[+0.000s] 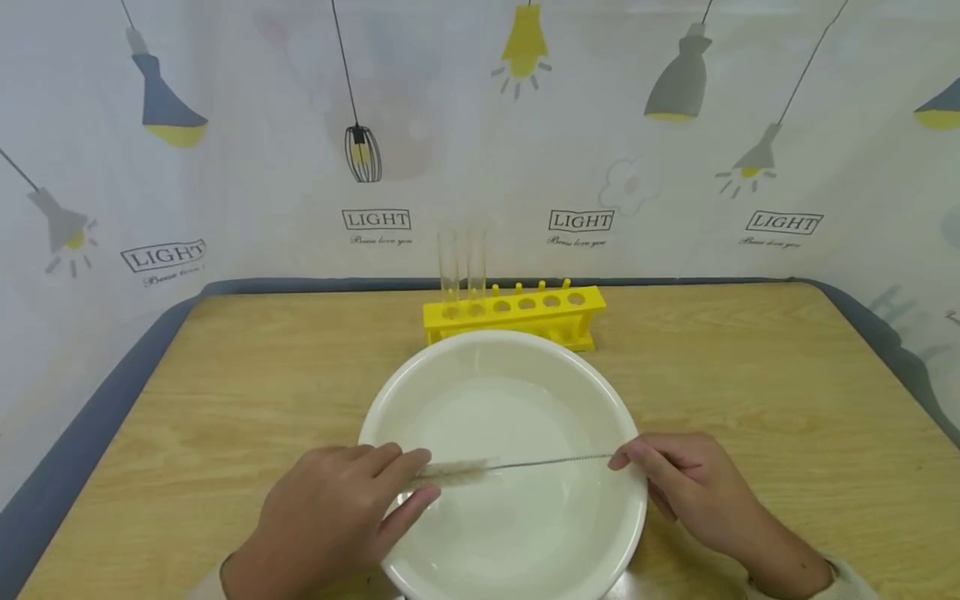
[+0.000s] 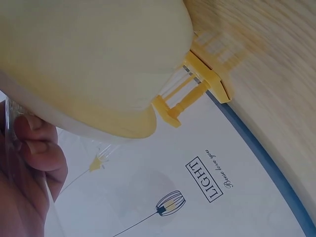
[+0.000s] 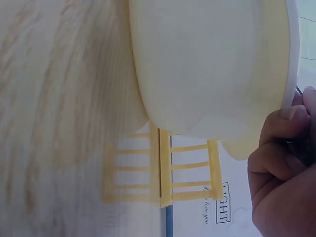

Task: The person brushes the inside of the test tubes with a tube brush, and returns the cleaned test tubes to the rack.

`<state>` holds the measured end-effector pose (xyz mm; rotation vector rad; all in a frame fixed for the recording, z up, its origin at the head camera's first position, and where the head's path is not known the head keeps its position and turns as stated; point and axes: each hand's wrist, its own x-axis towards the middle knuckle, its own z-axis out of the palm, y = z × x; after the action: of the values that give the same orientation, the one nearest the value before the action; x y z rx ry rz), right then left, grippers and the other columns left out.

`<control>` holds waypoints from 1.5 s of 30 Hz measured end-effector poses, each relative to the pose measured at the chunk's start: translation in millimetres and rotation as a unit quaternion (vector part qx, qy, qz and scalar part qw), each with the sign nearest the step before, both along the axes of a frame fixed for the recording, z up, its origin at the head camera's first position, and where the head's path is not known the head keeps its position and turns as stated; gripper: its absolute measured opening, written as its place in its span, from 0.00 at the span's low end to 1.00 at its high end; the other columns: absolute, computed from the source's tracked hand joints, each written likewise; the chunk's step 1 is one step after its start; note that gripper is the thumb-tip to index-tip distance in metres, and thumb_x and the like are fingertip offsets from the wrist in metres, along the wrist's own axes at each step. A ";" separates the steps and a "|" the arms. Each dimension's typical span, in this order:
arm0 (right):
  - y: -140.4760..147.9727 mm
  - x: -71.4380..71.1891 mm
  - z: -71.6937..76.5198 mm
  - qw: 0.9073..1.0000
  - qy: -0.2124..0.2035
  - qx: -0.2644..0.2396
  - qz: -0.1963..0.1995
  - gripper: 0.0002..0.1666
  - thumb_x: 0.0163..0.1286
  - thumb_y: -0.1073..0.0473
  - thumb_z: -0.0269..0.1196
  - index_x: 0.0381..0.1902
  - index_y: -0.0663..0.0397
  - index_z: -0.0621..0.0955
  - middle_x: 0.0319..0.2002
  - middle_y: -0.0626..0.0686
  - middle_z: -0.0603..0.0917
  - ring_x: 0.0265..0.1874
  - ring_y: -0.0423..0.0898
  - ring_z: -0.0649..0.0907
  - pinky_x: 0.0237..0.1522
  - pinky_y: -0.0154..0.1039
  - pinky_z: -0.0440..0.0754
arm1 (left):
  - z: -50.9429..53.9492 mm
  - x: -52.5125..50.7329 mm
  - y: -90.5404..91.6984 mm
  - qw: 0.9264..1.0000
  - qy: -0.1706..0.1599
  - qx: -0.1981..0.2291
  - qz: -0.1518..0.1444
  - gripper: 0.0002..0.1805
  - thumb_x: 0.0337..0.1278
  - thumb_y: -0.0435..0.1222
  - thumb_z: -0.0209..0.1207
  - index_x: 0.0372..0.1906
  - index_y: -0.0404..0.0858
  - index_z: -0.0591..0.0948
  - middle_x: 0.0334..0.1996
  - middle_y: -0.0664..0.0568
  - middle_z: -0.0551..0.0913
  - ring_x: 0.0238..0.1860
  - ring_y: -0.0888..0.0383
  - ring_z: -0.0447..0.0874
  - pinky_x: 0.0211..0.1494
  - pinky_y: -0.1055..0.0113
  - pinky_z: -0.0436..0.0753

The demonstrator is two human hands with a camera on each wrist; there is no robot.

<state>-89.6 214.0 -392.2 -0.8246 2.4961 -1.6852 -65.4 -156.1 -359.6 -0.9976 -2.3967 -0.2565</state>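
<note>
Above a wide white basin (image 1: 517, 533), my left hand (image 1: 337, 500) grips a clear test tube (image 2: 14, 118), most of it covered by the fingers. A test tube brush (image 1: 540, 462) lies level across the basin; its pale bristles appear to be inside the tube's mouth. At the basin's right rim, my right hand (image 1: 697, 492) pinches the end of the brush's twisted wire handle between thumb and fingers. In the right wrist view, those fingers (image 3: 284, 126) are curled beside the rim, with only a bit of wire showing.
Just behind the basin stands a yellow test tube rack (image 1: 517, 308), partly hidden by the rim. Two clear test tubes (image 1: 462, 271) stand upright in its left holes. The wooden table (image 1: 750, 367) ends at a lamp-printed curtain (image 1: 480, 125).
</note>
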 end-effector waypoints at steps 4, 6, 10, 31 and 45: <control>0.8 1.9 5.7 1.000 0.008 0.008 0.005 0.19 0.74 0.76 0.51 0.37 0.54 0.86 0.08 0.49 0.68 0.08 0.36 0.68 0.13 0.32 0.69 | 1.7 -0.6 2.4 1.000 0.004 0.007 -0.010 0.28 0.78 0.54 0.40 0.38 0.44 0.86 0.22 0.61 0.81 0.16 0.68 0.68 0.18 0.75 0.68; 0.8 2.2 7.6 1.000 0.013 0.005 0.010 0.20 0.74 0.77 0.51 0.38 0.53 0.86 0.08 0.48 0.69 0.08 0.35 0.69 0.13 0.31 0.69 | 2.3 -1.3 3.8 1.000 0.012 0.013 -0.015 0.27 0.78 0.53 0.40 0.38 0.44 0.86 0.22 0.62 0.80 0.16 0.68 0.67 0.18 0.75 0.67; -0.6 0.8 8.2 0.998 0.037 -0.028 0.035 0.22 0.72 0.80 0.49 0.39 0.55 0.85 0.09 0.49 0.68 0.09 0.36 0.69 0.14 0.30 0.69 | 4.7 -3.8 8.2 0.999 0.025 0.017 -0.022 0.26 0.78 0.53 0.40 0.39 0.45 0.85 0.20 0.62 0.76 0.15 0.68 0.64 0.17 0.75 0.64; -9.9 12.7 12.6 0.995 0.102 -0.006 0.022 0.21 0.67 0.81 0.55 0.38 0.53 0.86 0.12 0.46 0.70 0.13 0.32 0.70 0.18 0.26 0.70 | 21.0 -2.1 21.2 0.998 0.031 0.022 -0.044 0.24 0.77 0.52 0.43 0.40 0.45 0.86 0.22 0.62 0.80 0.17 0.67 0.70 0.19 0.74 0.69; -18.0 15.5 17.5 0.987 0.154 0.021 0.032 0.22 0.65 0.79 0.58 0.40 0.48 0.86 0.25 0.44 0.85 0.24 0.30 0.77 0.27 0.23 0.75 | 27.8 -0.7 29.8 0.998 0.038 -0.005 -0.058 0.21 0.76 0.54 0.48 0.44 0.47 0.86 0.24 0.62 0.80 0.19 0.66 0.73 0.22 0.73 0.73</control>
<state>-74.0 195.9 -374.7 -1.2330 2.6478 -1.5850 -66.0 -126.3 -331.8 -1.1326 -2.2776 -0.2443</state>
